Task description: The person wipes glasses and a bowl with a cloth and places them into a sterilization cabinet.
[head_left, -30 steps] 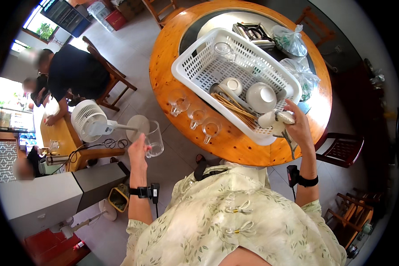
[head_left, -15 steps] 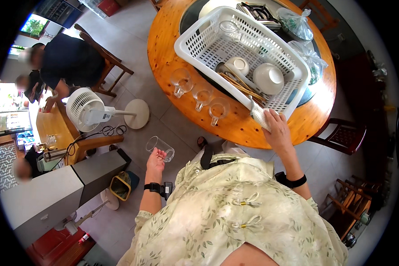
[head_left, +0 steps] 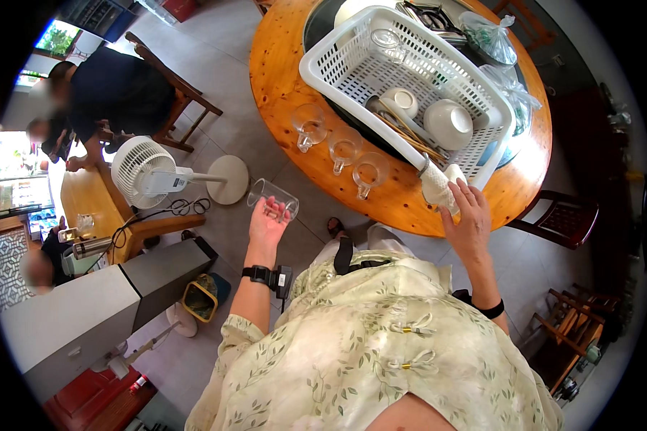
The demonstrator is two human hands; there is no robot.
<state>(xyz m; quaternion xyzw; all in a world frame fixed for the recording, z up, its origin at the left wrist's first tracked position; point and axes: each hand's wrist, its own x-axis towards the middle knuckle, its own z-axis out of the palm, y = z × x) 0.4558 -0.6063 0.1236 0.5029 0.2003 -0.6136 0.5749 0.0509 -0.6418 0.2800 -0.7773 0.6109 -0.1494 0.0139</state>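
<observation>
Curled snugly round 1 clear glass (head_left: 282,197), L hand (head_left: 264,221). Held tilted, off to the side of the table edge, above bare floor (head_left: 284,171) w/ nothing underneath. Could slip & smash on the tiles, esp. if damp or gripped too lightly; likely cause, smooth thin wall.

Spread loosely, thumb well apart from fingers, R hand (head_left: 471,217). No firm hold visible; touching or just beside the white cloth (head_left: 436,185), can't tell which. Could lose the cloth off the near corner of the white basket (head_left: 336,65) if caught only by its edge, or snag the chopsticks (head_left: 410,131) next to it.

Next out, on the round wooden table (head_left: 279,86): 3 glass mugs (head_left: 343,146) in a row betw. basket & table edge. Could get swept off by a swinging forearm or trailing cloth, being so near the edge.

Counts, approx. where noted. Glass in hand: 1. Mugs in row: 3. Cloth: 1. Basket: 1. Inside it: 2 white bowls (head_left: 448,123), 1 glass vessel (head_left: 387,44) at far end, 1 metal ladle or spoon (head_left: 373,105), several chopsticks, exact no. unclear. Beyond basket: 2 plastic bags (head_left: 490,39), 1 stove (head_left: 435,20), partly cut off. To the left, on floor: 1 fan (head_left: 143,172), 1 bin (head_left: 203,300). Farther left: min. 3 people (head_left: 118,90), partly hidden.
</observation>
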